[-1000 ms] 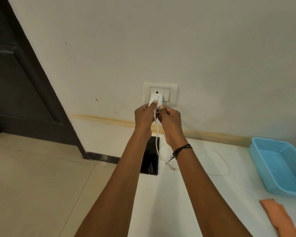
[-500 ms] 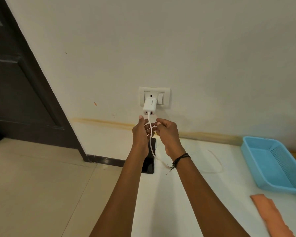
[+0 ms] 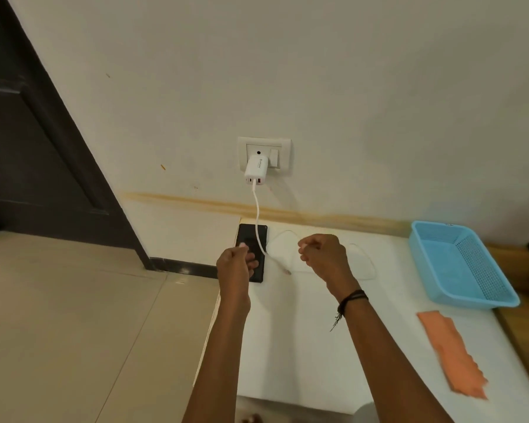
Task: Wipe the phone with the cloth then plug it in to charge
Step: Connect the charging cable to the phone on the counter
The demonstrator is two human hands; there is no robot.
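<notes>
At centre frame, your left hand [image 3: 235,267] over the flat black phone [image 3: 252,239] and your right hand [image 3: 324,257] beside it are loosely curled and empty; with the white plastic charger [image 3: 256,170] socketed, you probably need to pinch the free plug [image 3: 287,272] of the thin white cable [image 3: 258,221] next.

Left hand [image 3: 234,268] hides phone [image 3: 248,236] lower half; cable [image 3: 257,209] tip too small.

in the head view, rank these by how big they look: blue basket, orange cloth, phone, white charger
1. blue basket
2. orange cloth, nearer the camera, which may flatter it
3. phone, partly hidden by the left hand
4. white charger
</notes>
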